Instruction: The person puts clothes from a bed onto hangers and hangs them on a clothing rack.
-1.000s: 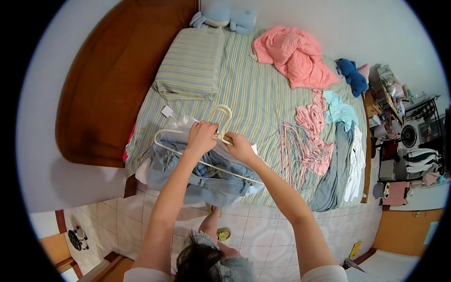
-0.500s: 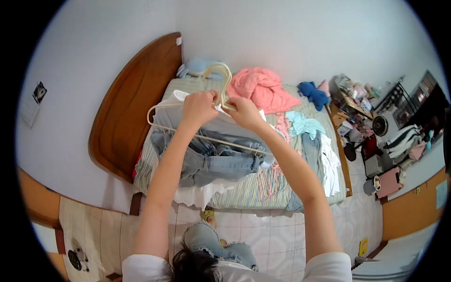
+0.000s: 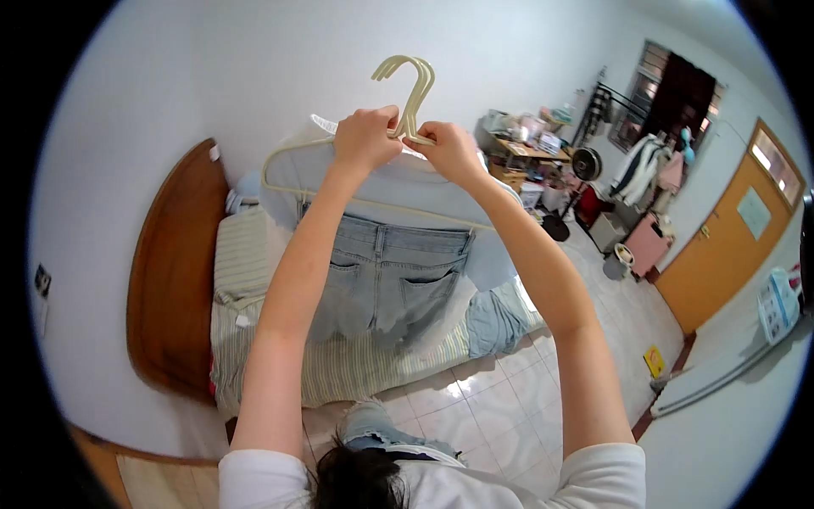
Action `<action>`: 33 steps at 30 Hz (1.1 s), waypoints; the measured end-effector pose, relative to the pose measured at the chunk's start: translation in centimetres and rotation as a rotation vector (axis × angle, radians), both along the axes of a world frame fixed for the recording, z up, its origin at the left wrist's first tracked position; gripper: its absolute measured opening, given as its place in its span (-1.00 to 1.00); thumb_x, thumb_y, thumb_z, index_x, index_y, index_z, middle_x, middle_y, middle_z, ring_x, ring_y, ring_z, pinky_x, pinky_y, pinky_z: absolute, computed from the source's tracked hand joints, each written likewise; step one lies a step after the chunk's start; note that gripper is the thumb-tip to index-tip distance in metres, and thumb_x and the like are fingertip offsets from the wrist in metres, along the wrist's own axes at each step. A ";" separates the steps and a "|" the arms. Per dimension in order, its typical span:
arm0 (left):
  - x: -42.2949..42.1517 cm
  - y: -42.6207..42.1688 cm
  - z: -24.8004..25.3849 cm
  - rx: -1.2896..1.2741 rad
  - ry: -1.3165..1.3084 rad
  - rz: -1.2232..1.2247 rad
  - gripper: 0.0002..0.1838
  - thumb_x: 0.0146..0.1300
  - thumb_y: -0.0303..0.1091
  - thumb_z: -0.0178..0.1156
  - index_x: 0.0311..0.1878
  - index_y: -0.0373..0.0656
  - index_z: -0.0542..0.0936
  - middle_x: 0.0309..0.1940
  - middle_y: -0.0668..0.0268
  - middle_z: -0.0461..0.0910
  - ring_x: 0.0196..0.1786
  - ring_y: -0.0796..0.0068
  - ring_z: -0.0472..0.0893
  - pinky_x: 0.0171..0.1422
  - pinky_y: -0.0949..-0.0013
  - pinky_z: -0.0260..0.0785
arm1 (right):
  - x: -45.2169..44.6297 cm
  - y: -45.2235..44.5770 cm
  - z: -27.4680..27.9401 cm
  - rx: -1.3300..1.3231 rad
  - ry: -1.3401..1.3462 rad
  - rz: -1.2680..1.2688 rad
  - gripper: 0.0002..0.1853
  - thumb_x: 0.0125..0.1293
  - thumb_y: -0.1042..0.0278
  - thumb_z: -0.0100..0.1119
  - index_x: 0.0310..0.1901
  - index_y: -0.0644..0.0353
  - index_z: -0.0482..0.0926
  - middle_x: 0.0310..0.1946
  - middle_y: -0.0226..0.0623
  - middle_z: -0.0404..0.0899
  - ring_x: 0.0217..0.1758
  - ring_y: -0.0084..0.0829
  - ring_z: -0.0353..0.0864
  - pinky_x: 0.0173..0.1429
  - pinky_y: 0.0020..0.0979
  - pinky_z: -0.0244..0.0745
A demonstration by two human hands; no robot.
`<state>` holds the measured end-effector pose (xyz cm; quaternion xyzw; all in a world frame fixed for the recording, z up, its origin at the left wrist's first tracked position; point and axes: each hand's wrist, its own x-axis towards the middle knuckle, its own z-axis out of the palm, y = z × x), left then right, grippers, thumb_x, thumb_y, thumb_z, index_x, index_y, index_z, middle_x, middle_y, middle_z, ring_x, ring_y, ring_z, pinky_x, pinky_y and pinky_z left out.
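Note:
Cream clothes hangers [image 3: 417,89] are held up in front of me, their hooks bunched together at the top. My left hand [image 3: 367,140] is closed on them just left of the hook necks, and my right hand [image 3: 449,153] grips them just to the right. Pale blue denim shorts [image 3: 386,267] hang by clips from the front hanger's lower bar, back pockets toward me. Behind them hangs a light-coloured top [image 3: 297,174], partly covered by the shorts and my arms.
A bed with a striped sheet [image 3: 233,293] and wooden headboard [image 3: 170,280] lies below. Blue denim [image 3: 496,322] drapes over its edge. Farther right are a cluttered desk [image 3: 534,153], a fan [image 3: 587,163], hanging clothes [image 3: 640,170] and a wooden door [image 3: 721,229].
Both hands have raised the hangers, so the garments now hang down at full length above the bed. My view has turned to the right and tilted up, showing the door.

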<state>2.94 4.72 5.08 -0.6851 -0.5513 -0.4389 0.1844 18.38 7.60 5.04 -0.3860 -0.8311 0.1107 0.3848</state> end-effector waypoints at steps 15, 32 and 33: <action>24.6 13.6 3.1 0.290 0.252 -0.564 -0.81 0.02 -0.37 0.12 -0.26 -0.05 0.40 -0.56 0.20 0.57 -0.49 0.18 0.60 -0.47 0.17 0.41 | 26.2 2.1 4.3 -0.003 0.061 -0.598 -0.65 0.07 0.12 0.33 -0.41 0.34 0.60 -0.62 -0.33 0.53 -0.55 -0.56 0.40 -0.43 -0.47 0.29; 59.6 11.2 0.5 0.610 0.462 -1.083 -0.63 0.12 -0.47 0.06 0.04 -0.07 0.33 -0.58 0.27 0.46 -0.57 0.28 0.59 -0.53 0.32 0.47 | 54.9 -7.2 2.0 0.018 0.146 -0.939 -0.74 -0.03 0.36 0.24 -0.23 0.18 0.60 -0.44 -0.23 0.64 -0.39 -0.41 0.61 -0.28 -0.40 0.44; 61.2 11.2 -0.2 0.627 0.446 -1.075 -0.75 0.09 -0.44 0.11 -0.13 -0.13 0.38 -0.55 0.23 0.53 -0.56 0.33 0.62 -0.52 0.35 0.48 | 55.8 -7.1 1.4 0.029 0.133 -0.935 -0.72 -0.03 0.34 0.25 -0.23 0.18 0.60 -0.43 -0.22 0.64 -0.37 -0.37 0.61 -0.27 -0.38 0.44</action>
